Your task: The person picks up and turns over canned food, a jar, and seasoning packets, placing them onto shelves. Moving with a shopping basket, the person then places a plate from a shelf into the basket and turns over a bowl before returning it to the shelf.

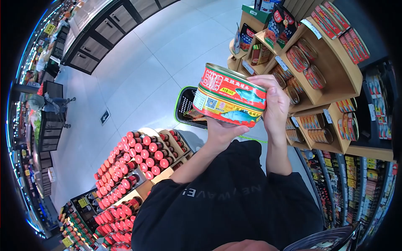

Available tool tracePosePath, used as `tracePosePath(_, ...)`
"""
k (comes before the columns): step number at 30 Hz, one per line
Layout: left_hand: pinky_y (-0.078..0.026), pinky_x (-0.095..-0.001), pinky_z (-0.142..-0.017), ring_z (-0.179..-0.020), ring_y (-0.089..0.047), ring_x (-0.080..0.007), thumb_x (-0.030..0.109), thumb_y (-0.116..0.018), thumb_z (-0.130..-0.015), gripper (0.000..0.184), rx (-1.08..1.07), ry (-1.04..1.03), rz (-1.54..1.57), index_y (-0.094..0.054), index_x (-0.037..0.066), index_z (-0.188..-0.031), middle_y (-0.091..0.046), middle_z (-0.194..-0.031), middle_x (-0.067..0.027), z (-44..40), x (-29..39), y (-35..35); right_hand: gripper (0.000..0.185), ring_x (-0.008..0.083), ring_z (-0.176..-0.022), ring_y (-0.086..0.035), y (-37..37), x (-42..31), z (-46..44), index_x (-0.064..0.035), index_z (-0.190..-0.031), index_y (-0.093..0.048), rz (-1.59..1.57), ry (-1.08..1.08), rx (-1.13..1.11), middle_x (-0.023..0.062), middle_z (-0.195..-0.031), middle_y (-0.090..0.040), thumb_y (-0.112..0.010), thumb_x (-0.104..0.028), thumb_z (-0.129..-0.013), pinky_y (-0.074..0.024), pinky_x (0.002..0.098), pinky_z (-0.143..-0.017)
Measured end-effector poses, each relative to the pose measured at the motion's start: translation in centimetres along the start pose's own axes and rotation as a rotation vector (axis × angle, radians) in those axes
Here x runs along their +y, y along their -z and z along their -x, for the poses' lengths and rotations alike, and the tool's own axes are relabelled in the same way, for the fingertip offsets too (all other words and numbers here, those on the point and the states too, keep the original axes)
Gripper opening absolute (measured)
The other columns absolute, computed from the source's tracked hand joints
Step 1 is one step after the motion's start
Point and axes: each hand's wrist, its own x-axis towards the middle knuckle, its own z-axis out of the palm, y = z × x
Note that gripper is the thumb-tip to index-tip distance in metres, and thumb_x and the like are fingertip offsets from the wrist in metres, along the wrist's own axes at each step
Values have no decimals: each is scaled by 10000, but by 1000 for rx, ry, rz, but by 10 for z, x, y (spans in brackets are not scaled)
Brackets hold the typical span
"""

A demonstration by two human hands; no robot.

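Note:
Two oval fish tins are held one on top of the other in front of my chest. The upper tin is red with a fish picture and a metal rim. Below it, the lower tin has a yellow band, a square code and another fish picture. My left hand supports the stack from beneath, its thumb along the lower edge. Around the right end wraps my right hand, fingers on the upper tin's top edge. Part of each hand's grip is hidden by the tins.
Behind the tins, a black shopping basket with a green rim holds some packages. Wooden shelves with stacked tins stand at right. Red-lidded jars fill a display at left. Wooden cabinets line the far aisle.

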Motion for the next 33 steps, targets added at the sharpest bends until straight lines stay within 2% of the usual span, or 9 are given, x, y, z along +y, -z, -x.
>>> tracePosePath(2, -513, -391, -968, -1117, -592, -242, -52, -767, -728, 714, 17, 8, 1, -366, -39, -1318, -543, -1225, -149, 0, -1, 0, 492, 214, -1027, -567, -2, 0, 0, 65, -1021, -625, 7, -9, -8, 174, -1087, -596, -371, -357, -1036, -439, 329, -921)
tracePosePath(4, -508, -392, -974, -1124, -588, -243, -51, -767, -728, 716, 11, 15, -1, -365, -38, -1320, -541, -1227, -148, 0, 0, 1, 443, 203, -980, -588, -4, 0, -1, 48, -980, -652, -25, -10, 38, 136, -1019, -627, -437, -336, -1019, -446, 314, -888)
tracePosePath(11, -493, -400, -995, -1143, -575, -248, -51, -765, -729, 718, 7, 25, 13, -357, -34, -1319, -531, -1232, -146, -2, -1, 2, 442, 205, -982, -587, -3, 3, -1, 47, -984, -653, -23, -17, 42, 138, -1018, -628, -435, -336, -1019, -444, 315, -891)
tracePosePath(17, -501, -408, -985, -1145, -576, -257, -54, -763, -729, 723, 11, 8, 13, -348, -26, -1321, -524, -1237, -147, -3, -3, 1, 411, 205, -987, -581, -1, 5, -1, 45, -989, -645, -21, -7, 44, 137, -1030, -620, -463, -323, -1006, -439, 317, -895)
tracePosePath(20, -505, -409, -980, -1143, -578, -260, -55, -764, -728, 717, 26, 0, 24, -355, -28, -1317, -527, -1235, -151, -4, -2, -3, 434, 209, -1041, -557, 2, 5, 0, 61, -1049, -612, 19, -5, -31, 163, -1103, -580, -441, -336, -1012, -428, 325, -925)
tracePosePath(22, -505, -409, -981, -1142, -579, -260, -57, -763, -728, 714, 32, -3, 22, -358, -29, -1315, -529, -1233, -153, -4, -1, -4, 339, 193, -1015, -560, 2, 3, -1, 43, -1053, -622, -17, -2, -17, 132, -1072, -590, -575, -274, -942, -428, 305, -900)
tracePosePath(28, -510, -404, -976, -1132, -587, -260, -71, -760, -724, 705, 38, 19, 13, -368, -32, -1309, -538, -1224, -156, -3, -2, -3, 322, 181, -1007, -552, 5, -6, -1, 49, -1083, -616, -10, -88, -46, 127, -1073, -581, -614, -220, -905, -425, 293, -892)
tracePosePath(33, -515, -400, -967, -1123, -594, -255, -78, -761, -720, 700, 42, 28, 3, -376, -32, -1304, -542, -1218, -154, -3, -3, -4, 317, 183, -1007, -555, 8, -3, -1, 51, -1090, -614, -15, -63, -68, 128, -1074, -582, -609, -207, -906, -427, 293, -893)
